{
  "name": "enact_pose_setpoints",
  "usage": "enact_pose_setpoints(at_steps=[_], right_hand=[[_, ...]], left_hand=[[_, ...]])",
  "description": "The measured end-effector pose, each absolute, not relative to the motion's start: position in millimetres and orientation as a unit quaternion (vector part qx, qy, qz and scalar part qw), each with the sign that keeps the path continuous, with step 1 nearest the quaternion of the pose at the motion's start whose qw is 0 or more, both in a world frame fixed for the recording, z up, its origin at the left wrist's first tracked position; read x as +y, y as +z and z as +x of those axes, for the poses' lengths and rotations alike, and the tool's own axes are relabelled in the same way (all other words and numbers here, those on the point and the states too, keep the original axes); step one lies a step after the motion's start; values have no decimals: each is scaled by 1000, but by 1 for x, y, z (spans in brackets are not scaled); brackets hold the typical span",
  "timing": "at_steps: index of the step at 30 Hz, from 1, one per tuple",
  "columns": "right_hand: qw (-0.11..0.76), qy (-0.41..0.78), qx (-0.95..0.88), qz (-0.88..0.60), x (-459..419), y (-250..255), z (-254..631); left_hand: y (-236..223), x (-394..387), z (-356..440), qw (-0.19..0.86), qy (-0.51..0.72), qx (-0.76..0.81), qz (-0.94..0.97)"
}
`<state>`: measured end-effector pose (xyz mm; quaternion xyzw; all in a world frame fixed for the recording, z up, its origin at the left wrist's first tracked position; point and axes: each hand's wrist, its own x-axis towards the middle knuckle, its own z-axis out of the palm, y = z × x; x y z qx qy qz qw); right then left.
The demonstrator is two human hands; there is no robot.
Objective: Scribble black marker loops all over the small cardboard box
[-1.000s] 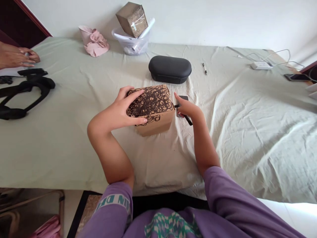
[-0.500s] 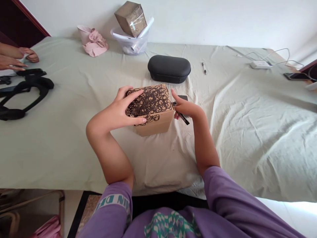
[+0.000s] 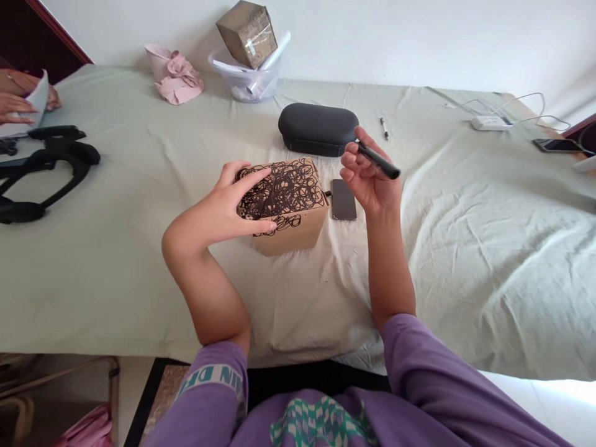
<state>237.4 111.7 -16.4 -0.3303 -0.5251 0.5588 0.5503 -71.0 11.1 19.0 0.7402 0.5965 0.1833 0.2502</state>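
Observation:
A cardboard box (image 3: 293,211) with black scribbles over its top stands on the cloth-covered table (image 3: 139,205). My left hand (image 3: 228,208) grips the box's left side, fingers wrapped over the top and front. My right hand (image 3: 370,180) is raised to the right of the box, palm turned up, fingers curled round a black marker (image 3: 378,161). A dark phone (image 3: 343,199) lies flat between the box and my right hand.
Behind the box lies a black oval case (image 3: 319,129), with a small pen (image 3: 384,128) to its right. At the back stand a plastic tub (image 3: 246,81) carrying a brown box, and pink cloth (image 3: 174,77). Black straps (image 3: 41,167) and another person's hands (image 3: 18,99) are far left; charger (image 3: 491,122) far right.
My right hand lifted the marker up and away from the box's right side, uncovering the phone. The other person's hands picked up a paper. My left hand stayed put.

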Motion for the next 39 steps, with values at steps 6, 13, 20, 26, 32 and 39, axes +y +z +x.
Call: enact_pose_setpoints(at_steps=[6,13,20,26,32,39], right_hand=[[535,555,-547,-328,84,2,224],[580,540,-550,-265,58,10,201],[585,376,-652,-302,38,8,194],[507,391,-703,-310,37,7,194],[448,438,-692,-358,39,6,194],[452,427,-704,-344,37,8,195]], left_hand=[[21,4,-65,216,197,597,747],[33,-11,-46,206,171,621,736],[31,-17,-30,139,195,619,748],[30,-22,-22,122,181,631,744],[31,-23,-20,129,193,636,736],[33,-24,-19,118,175,643,736]])
